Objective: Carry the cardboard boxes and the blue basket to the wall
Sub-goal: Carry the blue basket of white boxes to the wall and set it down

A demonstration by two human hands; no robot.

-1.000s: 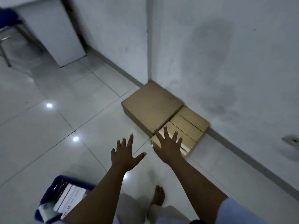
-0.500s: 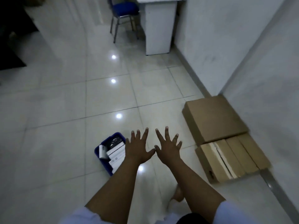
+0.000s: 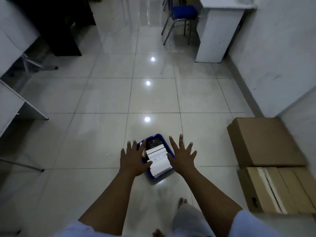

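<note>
With each grip wide and empty, the left hand and right hand flank the blue basket on the floor, apparently to lift it toward the cardboard boxes by the wall.

Glossy tiles of the floor mirror lights, the boxes are matt brown cardboard, and the blue basket looks smooth plastic.

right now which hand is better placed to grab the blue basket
Left, narrowly: the left hand overlaps the left rim of the blue basket, while the right hand sits mostly outside its right rim. Both open; a two-handed lift seems likely.
</note>
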